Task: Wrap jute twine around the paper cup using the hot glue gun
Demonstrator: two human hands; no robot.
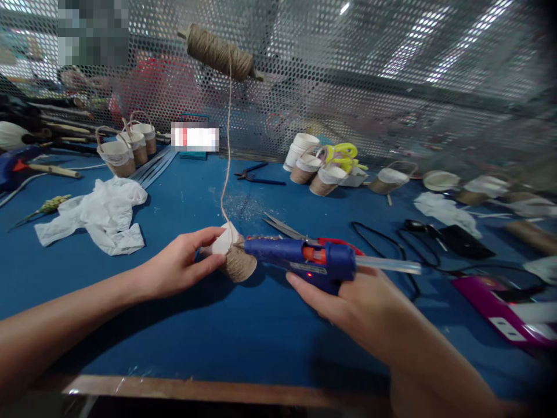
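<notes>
My left hand grips a small white paper cup lying tilted on its side, its lower part wrapped in brown twine. From the cup a strand of twine runs up to a spool of twine on the mesh panel. In my right hand is a blue hot glue gun, with a clear glue stick sticking out behind and a small red light lit. The gun's nozzle is at the twine-wrapped side of the cup; whether it touches, I cannot tell. Red-handled scissors lie partly hidden behind the gun.
Finished-looking twine-wrapped cups stand back left, with more cups at the back right. Pliers and crumpled white cloth lie on the blue table. A purple power strip and black cables are at right.
</notes>
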